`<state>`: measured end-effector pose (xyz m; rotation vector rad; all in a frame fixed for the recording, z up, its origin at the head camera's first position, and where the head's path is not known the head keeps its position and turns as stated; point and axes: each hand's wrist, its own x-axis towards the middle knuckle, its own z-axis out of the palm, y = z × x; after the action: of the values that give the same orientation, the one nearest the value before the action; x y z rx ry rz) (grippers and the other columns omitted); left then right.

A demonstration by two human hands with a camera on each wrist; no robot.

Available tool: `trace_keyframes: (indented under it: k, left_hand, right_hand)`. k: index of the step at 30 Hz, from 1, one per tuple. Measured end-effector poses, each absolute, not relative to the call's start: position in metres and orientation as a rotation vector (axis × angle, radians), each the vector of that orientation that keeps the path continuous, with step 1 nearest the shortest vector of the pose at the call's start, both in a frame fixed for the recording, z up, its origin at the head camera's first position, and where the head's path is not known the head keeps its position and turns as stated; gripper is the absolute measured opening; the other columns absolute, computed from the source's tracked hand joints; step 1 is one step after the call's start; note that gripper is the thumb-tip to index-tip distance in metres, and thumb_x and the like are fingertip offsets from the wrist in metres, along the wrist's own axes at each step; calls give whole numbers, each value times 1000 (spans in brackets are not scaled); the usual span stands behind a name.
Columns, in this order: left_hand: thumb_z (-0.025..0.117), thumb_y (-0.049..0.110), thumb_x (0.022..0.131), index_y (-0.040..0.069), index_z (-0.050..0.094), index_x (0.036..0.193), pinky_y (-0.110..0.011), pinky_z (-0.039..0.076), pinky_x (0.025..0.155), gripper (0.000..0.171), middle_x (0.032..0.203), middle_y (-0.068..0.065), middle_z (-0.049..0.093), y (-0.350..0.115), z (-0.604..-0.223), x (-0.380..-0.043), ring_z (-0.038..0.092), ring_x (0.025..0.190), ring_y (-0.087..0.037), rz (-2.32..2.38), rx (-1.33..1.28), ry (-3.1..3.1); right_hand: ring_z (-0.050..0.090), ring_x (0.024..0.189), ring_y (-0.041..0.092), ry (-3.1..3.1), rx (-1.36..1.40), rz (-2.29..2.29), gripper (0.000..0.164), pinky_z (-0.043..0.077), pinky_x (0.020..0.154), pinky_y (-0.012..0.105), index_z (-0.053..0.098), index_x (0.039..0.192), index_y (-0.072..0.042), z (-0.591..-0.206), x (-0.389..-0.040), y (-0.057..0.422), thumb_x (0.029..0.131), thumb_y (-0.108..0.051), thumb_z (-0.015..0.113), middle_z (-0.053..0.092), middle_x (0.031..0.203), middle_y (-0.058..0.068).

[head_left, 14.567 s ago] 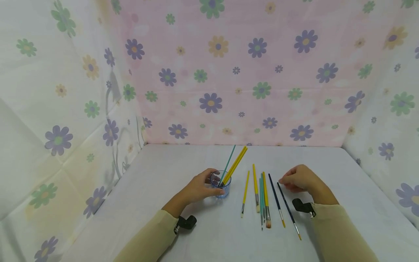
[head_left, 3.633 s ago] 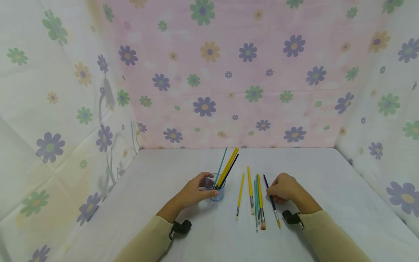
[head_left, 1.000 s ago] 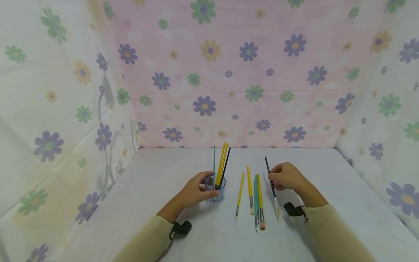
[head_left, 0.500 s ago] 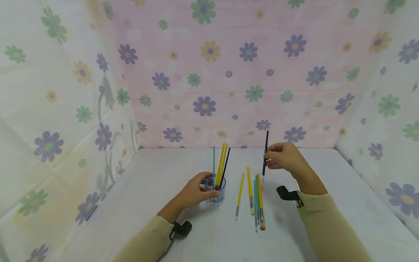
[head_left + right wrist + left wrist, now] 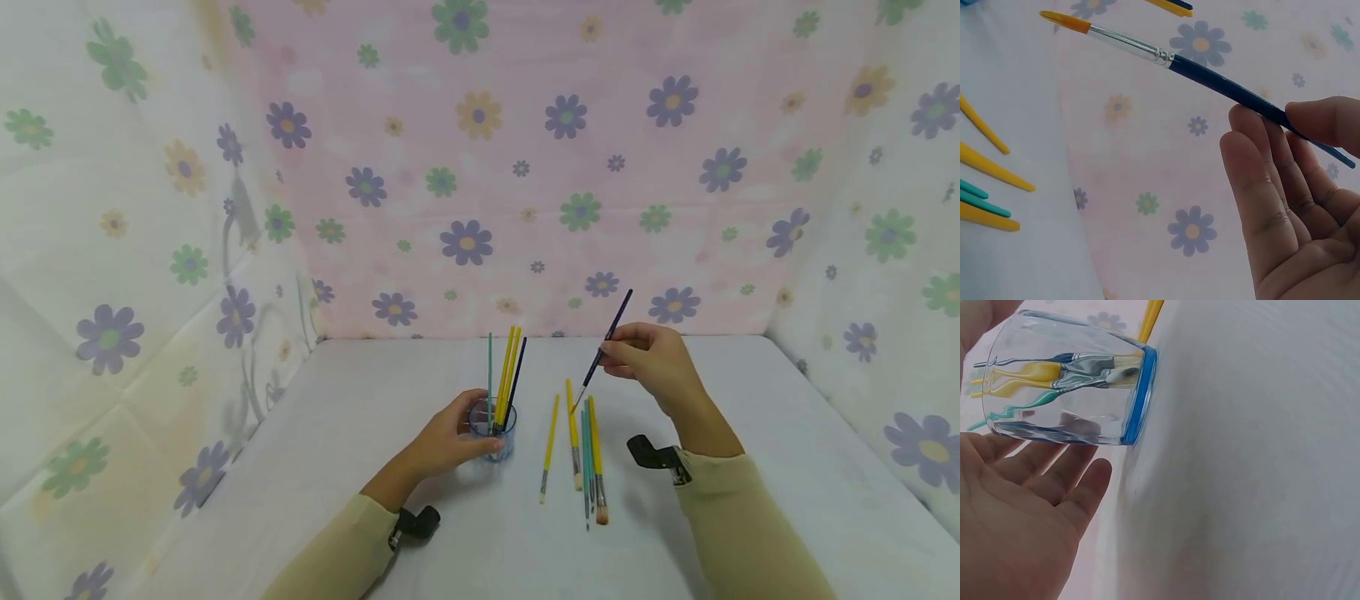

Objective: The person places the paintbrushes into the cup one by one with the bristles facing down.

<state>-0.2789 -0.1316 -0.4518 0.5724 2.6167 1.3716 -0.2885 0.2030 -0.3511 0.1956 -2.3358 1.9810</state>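
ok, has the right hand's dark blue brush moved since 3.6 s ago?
Yes, up: the dark blue brush now reaches above the far edge of the white table.

Long sleeves in a plain, pale khaki-beige cover both arms, the left sleeve [image 5: 333, 546] and the right sleeve [image 5: 750, 525] alike in colour, each ending in a cuff at the wrist. On the inner side of each cuff sits a small matte black housing, the left housing [image 5: 422, 522] and the right housing [image 5: 652, 452] both bent in shape with a rounded end, and silvery metal [image 5: 681, 473] shows at the base. The left hand [image 5: 452, 439] and the right hand [image 5: 652, 365] are bare.
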Motion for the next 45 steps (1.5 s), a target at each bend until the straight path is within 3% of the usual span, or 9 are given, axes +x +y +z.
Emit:
trace_keyframes:
  k: [8, 17, 25, 33, 45]
  left_hand:
    - [76, 50, 75, 26, 42, 139, -47, 44, 101, 76, 124, 10, 57, -134, -449, -279, 57, 116, -17, 1379, 570, 2611]
    - [79, 47, 74, 23, 46, 137, -43, 45, 100, 75, 120, 12, 58, -135, -450, -281, 59, 111, -12, 1370, 586, 2622]
    - [81, 43, 73, 29, 48, 132, -37, 49, 96, 69, 115, 11, 60, -137, -450, -283, 58, 111, -10, 1446, 588, 2549]
    - [80, 47, 72, 32, 48, 132, -49, 43, 101, 69, 115, 15, 60, -137, -449, -282, 56, 116, -11, 1394, 569, 2602]
    - [78, 47, 75, 31, 41, 140, -47, 46, 99, 77, 122, 12, 57, -136, -447, -281, 53, 122, -18, 1400, 573, 2564]
  right_hand:
    - [69, 93, 28, -2240, 249, 2031, 39, 56, 78, 35, 59, 110, 0, -349, -285, 186, 84, -26, 73, 65, 107, 18]
    - [70, 89, 25, -2241, 282, 2015, 31, 56, 79, 36, 60, 109, 1, -336, -267, 160, 87, -19, 70, 66, 104, 19]
    - [71, 88, 26, -2236, 360, 2007, 33, 58, 74, 35, 63, 104, -4, -354, -278, 145, 83, -27, 74, 68, 101, 14]
    - [71, 89, 23, -2292, 336, 1969, 32, 57, 76, 38, 63, 106, -6, -363, -278, 131, 84, -27, 73, 68, 102, 10]
    - [70, 90, 23, -2213, 409, 1945, 30, 57, 74, 32, 63, 104, -7, -365, -274, 128, 84, -28, 73, 69, 101, 11]
